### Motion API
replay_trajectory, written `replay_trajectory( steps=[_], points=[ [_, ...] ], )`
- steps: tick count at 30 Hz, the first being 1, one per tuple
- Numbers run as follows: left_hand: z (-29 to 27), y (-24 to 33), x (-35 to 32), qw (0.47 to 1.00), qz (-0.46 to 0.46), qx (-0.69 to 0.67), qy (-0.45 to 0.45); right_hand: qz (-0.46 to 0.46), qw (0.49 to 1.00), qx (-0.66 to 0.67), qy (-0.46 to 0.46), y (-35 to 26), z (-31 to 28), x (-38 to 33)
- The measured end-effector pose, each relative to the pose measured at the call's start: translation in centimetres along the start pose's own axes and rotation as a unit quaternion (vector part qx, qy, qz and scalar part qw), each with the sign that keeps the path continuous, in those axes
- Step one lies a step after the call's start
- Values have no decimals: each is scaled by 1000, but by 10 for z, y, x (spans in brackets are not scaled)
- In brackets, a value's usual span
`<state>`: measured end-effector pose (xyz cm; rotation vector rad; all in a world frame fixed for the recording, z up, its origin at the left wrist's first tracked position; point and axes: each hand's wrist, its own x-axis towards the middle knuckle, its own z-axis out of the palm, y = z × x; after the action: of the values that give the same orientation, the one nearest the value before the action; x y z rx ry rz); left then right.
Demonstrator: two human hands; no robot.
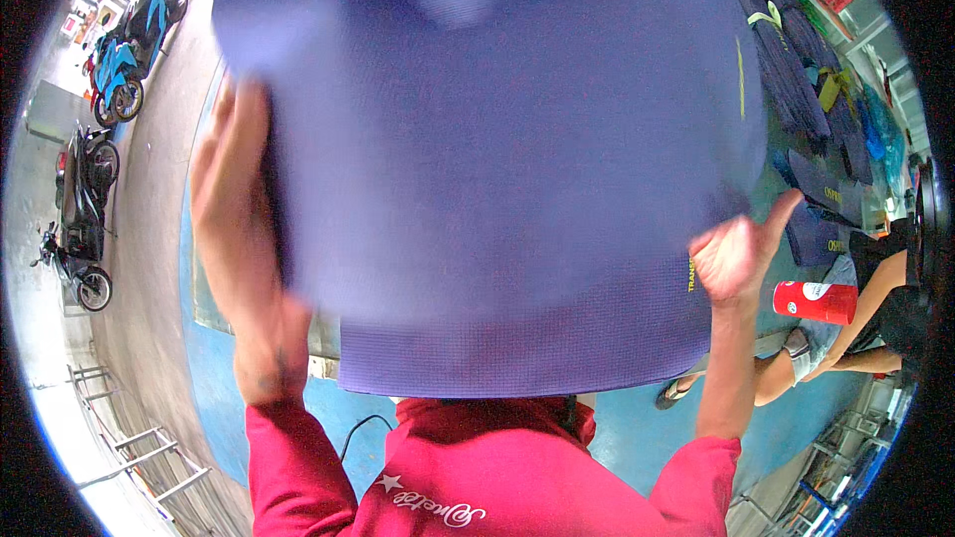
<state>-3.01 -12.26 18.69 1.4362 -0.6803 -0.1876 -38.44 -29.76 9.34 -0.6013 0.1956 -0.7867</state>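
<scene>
A large violet-blue sheet with a finely ribbed surface and yellow lettering fills the middle, blurred by motion. Below its near edge shows a strip of another ribbed violet-blue sheet, close in front of my body. My left hand lies along the left edge of the upper sheet, fingers stretched out flat against it. At the right edge is my right hand, its thumb sticking out away from the sheet. The other fingers of that hand are foreshortened and partly hidden at the edge. What lies under the sheets is mostly hidden.
Bundles of dark blue folded pieces tied with yellow strips lie at the right. A person's bare arm and leg show near a red cylindrical can. Motorbikes stand at the left, and metal frames lie lower left.
</scene>
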Motion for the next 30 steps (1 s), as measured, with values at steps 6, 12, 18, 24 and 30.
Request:
replay_trajectory(
  steps=[6,12,18,24,30],
  points=[
    [-112,-65,-80,967,-190,-105,-134,-137,887,-235,374,-10,-4,-8],
    [-145,-116,-123,918,-314,-126,-209,-89,812,-418,398,12,-21,-99],
    [-133,-110,-92,933,-295,66,-196,56,834,-493,241,-12,-36,-112],
    [-127,-133,-76,943,-230,163,-176,22,738,-572,358,-20,-71,-93],
    [-134,-132,-80,942,-224,196,-158,78,720,-603,333,-26,-66,-118]
  ],
)
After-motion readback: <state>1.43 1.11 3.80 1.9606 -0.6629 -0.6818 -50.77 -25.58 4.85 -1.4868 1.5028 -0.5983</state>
